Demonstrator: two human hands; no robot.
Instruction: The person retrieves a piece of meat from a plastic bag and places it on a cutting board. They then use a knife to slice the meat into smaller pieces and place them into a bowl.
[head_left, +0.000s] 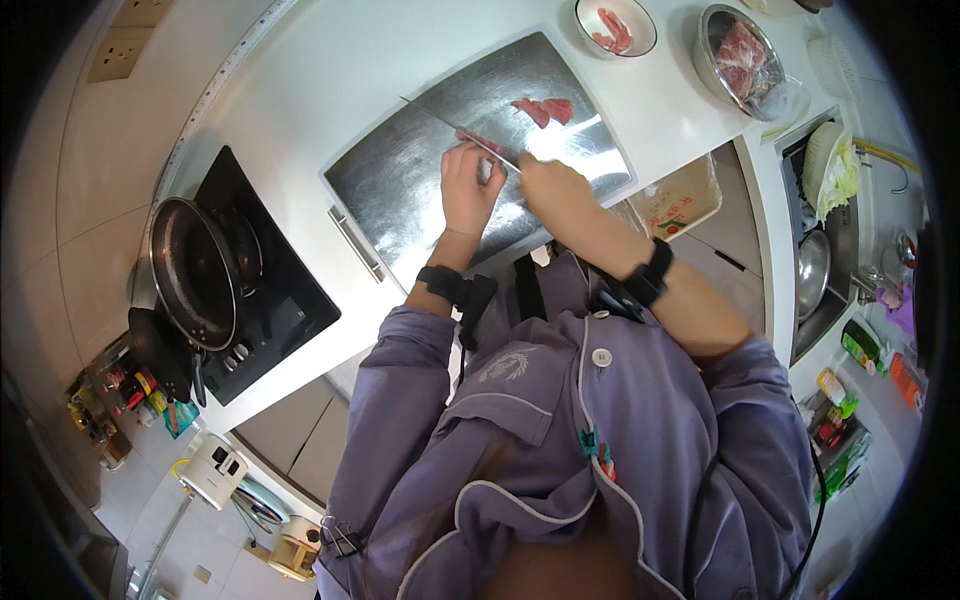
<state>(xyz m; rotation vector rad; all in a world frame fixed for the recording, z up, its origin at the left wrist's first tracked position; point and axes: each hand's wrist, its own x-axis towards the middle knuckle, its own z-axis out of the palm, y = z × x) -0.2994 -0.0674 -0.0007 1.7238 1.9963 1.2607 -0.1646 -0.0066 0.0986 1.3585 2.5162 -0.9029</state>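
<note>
My right hand (555, 187) grips a kitchen knife (487, 147), its blade angled up and left across a stainless steel cutting board (405, 172). Under the blade lies a small piece of raw red meat (474, 137). The curled fingertips of my left hand (466, 187) hold that meat against the board, right beside the blade. How much of the meat sits beneath my fingers is hidden. Farther right on the board are cut slices of raw meat (544, 112), apart from both hands.
Beyond the board stand a white bowl (589, 41) with meat strips and a metal bowl (709, 56) with a larger chunk. To the left, a frying pan (191, 274) rests on a black cooktop (281, 322). At right is a sink (829, 300) with a colander (817, 161).
</note>
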